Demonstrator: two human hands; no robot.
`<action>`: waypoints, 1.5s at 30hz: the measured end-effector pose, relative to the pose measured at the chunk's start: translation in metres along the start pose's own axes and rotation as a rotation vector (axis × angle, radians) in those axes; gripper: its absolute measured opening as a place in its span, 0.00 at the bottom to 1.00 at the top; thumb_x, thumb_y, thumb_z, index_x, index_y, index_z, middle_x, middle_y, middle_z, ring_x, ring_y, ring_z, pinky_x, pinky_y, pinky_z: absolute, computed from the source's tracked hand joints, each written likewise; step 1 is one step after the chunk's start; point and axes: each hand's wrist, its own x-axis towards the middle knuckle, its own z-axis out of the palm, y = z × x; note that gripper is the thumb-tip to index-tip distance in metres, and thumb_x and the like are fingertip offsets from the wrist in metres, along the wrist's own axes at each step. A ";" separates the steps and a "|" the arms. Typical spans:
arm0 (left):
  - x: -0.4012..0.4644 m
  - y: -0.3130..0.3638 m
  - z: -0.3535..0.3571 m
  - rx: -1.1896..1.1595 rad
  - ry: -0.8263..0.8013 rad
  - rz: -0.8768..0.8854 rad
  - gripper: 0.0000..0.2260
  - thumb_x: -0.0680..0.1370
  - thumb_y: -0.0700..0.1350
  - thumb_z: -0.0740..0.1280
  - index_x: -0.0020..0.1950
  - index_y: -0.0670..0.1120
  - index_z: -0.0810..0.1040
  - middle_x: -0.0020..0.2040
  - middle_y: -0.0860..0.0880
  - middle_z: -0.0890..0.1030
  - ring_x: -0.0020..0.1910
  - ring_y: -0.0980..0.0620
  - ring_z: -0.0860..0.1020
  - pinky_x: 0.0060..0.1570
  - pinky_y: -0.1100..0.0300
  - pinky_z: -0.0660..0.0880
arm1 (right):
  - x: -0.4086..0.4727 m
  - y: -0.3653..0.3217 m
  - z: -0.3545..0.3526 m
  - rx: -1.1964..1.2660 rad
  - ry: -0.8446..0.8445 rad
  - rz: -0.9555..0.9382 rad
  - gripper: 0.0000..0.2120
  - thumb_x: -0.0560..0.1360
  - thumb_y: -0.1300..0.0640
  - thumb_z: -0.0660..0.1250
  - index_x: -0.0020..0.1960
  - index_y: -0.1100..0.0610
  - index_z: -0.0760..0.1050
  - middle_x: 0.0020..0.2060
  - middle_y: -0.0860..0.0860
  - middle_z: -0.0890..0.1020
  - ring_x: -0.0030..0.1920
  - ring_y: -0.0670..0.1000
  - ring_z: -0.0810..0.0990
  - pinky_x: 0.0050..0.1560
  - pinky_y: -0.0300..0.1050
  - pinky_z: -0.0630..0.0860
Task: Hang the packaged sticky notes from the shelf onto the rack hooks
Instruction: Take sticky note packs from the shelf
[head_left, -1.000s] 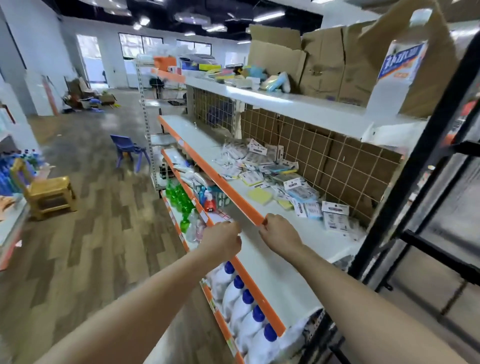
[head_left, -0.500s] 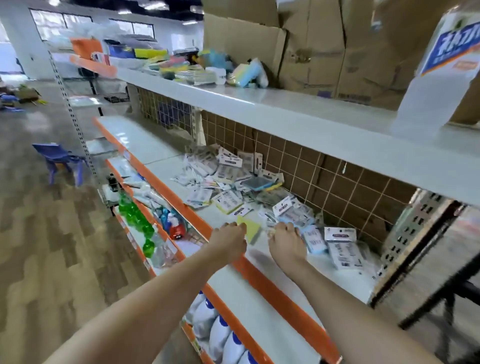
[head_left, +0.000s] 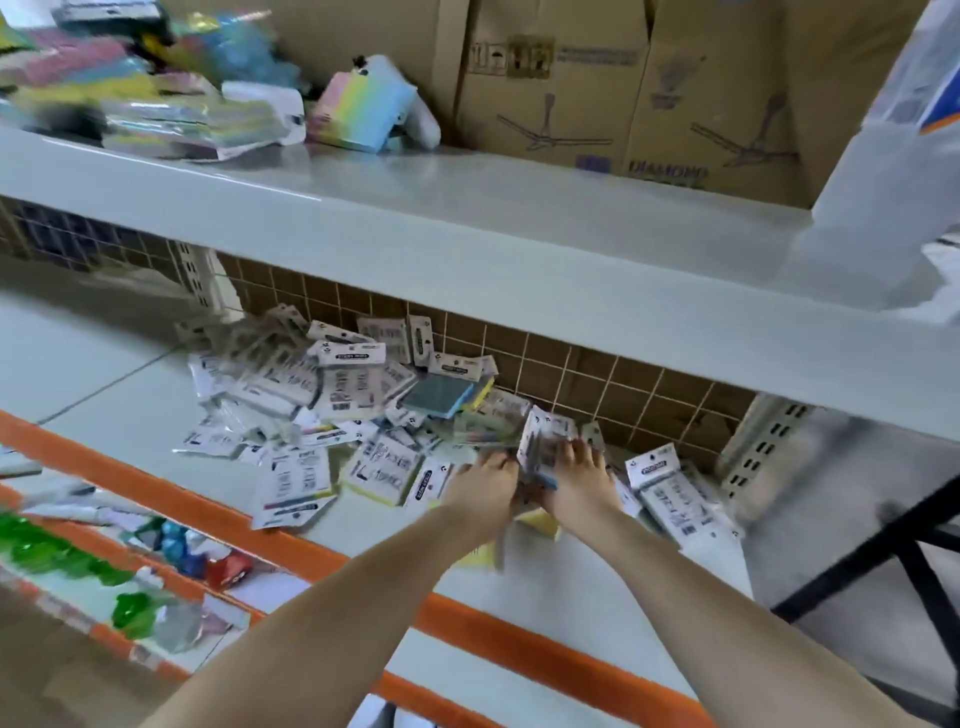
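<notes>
R hand fingers are spread a little and curled over the far edge of a small pack of sticky notes w/ a white printed card, tilted up off the pile. L hand fingers reach to the pack's near-left edge and curl down against it; both hands seem to hold this one pack between them, but motion blur makes the exact grip hard to read. Thumbs not visible.

Under the wrists, a yellow pad lies flat on the shelf, partly hidden by the hands.

The rest of the packs lie in a loose heap on the white shelf w/ orange front lip, piled back against the brown wire-grid panel. Mostly white header cards w/ black print; one blue-topped multicolour pad sits on top mid-heap. More packs lie just right of the R hand.

Upper shelf above carries pastel note blocks and cardboard boxes. Lower left, green bottles on a lower tier, blurred.
</notes>
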 end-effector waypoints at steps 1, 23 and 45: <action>0.004 0.000 0.004 0.021 0.005 0.018 0.20 0.79 0.51 0.61 0.67 0.42 0.66 0.68 0.44 0.67 0.69 0.44 0.64 0.63 0.50 0.63 | 0.000 -0.001 0.000 -0.006 0.018 0.027 0.40 0.72 0.41 0.66 0.76 0.57 0.54 0.71 0.57 0.62 0.71 0.60 0.61 0.68 0.54 0.65; 0.027 -0.017 0.001 0.296 0.117 0.289 0.17 0.77 0.43 0.65 0.64 0.41 0.71 0.61 0.44 0.77 0.58 0.43 0.76 0.54 0.52 0.73 | -0.027 0.002 -0.026 0.113 0.126 0.116 0.13 0.79 0.49 0.59 0.55 0.58 0.72 0.49 0.58 0.80 0.48 0.61 0.78 0.39 0.48 0.67; 0.002 -0.021 -0.030 -0.249 0.148 0.093 0.10 0.81 0.52 0.58 0.44 0.47 0.70 0.38 0.49 0.75 0.34 0.53 0.74 0.31 0.61 0.70 | -0.054 0.010 -0.043 0.830 0.261 0.275 0.04 0.77 0.59 0.58 0.44 0.56 0.68 0.33 0.50 0.73 0.32 0.50 0.69 0.31 0.42 0.64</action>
